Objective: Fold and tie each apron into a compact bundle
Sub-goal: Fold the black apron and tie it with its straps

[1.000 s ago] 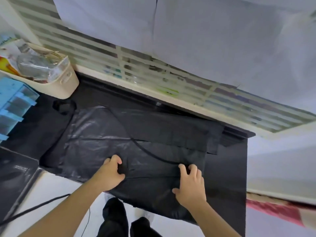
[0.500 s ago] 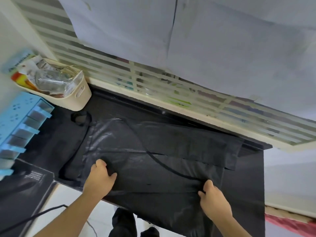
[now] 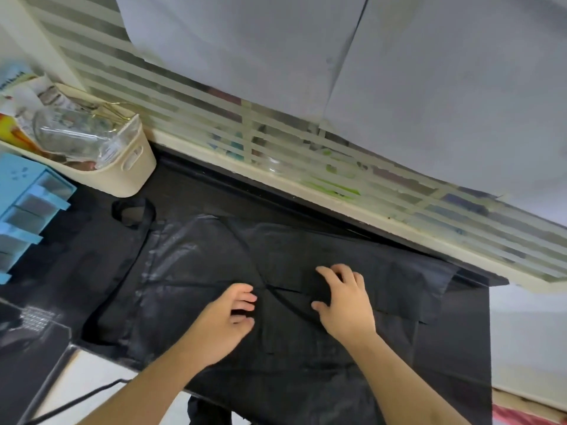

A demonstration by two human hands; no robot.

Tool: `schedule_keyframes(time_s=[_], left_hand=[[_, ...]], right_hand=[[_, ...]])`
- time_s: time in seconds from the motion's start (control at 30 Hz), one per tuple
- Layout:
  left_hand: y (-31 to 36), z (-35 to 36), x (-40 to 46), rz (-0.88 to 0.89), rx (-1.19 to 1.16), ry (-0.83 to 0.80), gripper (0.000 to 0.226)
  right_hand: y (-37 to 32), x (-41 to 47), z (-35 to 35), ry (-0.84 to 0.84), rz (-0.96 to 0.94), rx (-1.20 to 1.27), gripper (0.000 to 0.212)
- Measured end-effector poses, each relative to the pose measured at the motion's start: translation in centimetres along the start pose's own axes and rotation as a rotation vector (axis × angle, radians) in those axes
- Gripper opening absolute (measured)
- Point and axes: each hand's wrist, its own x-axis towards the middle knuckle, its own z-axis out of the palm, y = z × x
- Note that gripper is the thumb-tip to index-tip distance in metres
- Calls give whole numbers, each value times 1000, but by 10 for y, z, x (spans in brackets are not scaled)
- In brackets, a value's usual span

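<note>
A black apron (image 3: 196, 280) lay spread on the black table (image 3: 460, 338), its near edge hanging over the front. The left hand (image 3: 224, 320) and right hand (image 3: 343, 302) rested on its middle, close together, fingers loosely curled on the cloth; whether either pinched it could not be told. A cream basket (image 3: 122, 173) stood at the far left.

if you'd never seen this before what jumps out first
A big black apron lies spread over the dark table, with the left hand and right hand resting on its middle. At the far left, a cream basket holding a clear glass jar stands beside a blue drawer unit.
</note>
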Motion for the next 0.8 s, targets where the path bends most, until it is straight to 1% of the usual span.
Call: schedule_keyframes(time_s=[0.03, 0.07, 0.13, 0.17, 0.2, 0.27, 0.33, 0.37, 0.43, 0.47, 0.5, 0.57, 0.6, 0.63, 0.7, 0.73, 0.77, 0.8], left_hand=[[-1, 9, 5, -17, -5, 16, 54], [-1, 14, 10, -38, 23, 39, 54], [4, 19, 18, -44, 155, 81, 56], [8, 20, 21, -33, 230, 93, 59], [14, 22, 23, -15, 299, 105, 64], [29, 21, 25, 9, 391, 139, 77], [48, 16, 25, 59, 499, 219, 93], [62, 14, 25, 103, 544, 286, 99], [92, 8, 23, 197, 598, 381, 101], [107, 5, 22, 256, 640, 383, 95], [123, 3, 19, 322, 679, 374, 84], [151, -3, 12, 465, 680, 374, 54], [163, -5, 6, 530, 625, 368, 40], [180, -9, -2, 578, 553, 354, 28], [209, -18, -22, 531, 378, 266, 19], [226, -23, -38, 508, 315, 240, 18], [238, -28, -50, 515, 284, 234, 15], [253, -33, -67, 545, 294, 246, 14]], right_hand=[[-5, 10, 5, 8, -1, -23, 63], [-8, 16, 9, 33, 9, -32, 51], [-10, 21, 13, 107, 5, -29, 22], [-9, 22, 14, 131, 3, -20, 14], [-8, 22, 12, 150, 10, 11, 13], [-7, 19, 2, 174, -4, 63, 17], [-10, 12, -17, 181, -73, 76, 18], [-11, 7, -33, 167, -118, 84, 19], [-17, -3, -66, 129, -224, 83, 23], [-21, -8, -83, 119, -277, 73, 24], [-23, -13, -103, 104, -314, 70, 22], [-31, -26, -143, 78, -371, 110, 7], [-35, -33, -162, 63, -382, 149, 10], [-38, -43, -187, 31, -378, 187, 18], [-38, -56, -221, -17, -343, 161, 42], [-34, -68, -241, -24, -317, 85, 46], [-28, -75, -255, -28, -280, -4, 41], [-20, -84, -272, -7, -247, -104, 31]])
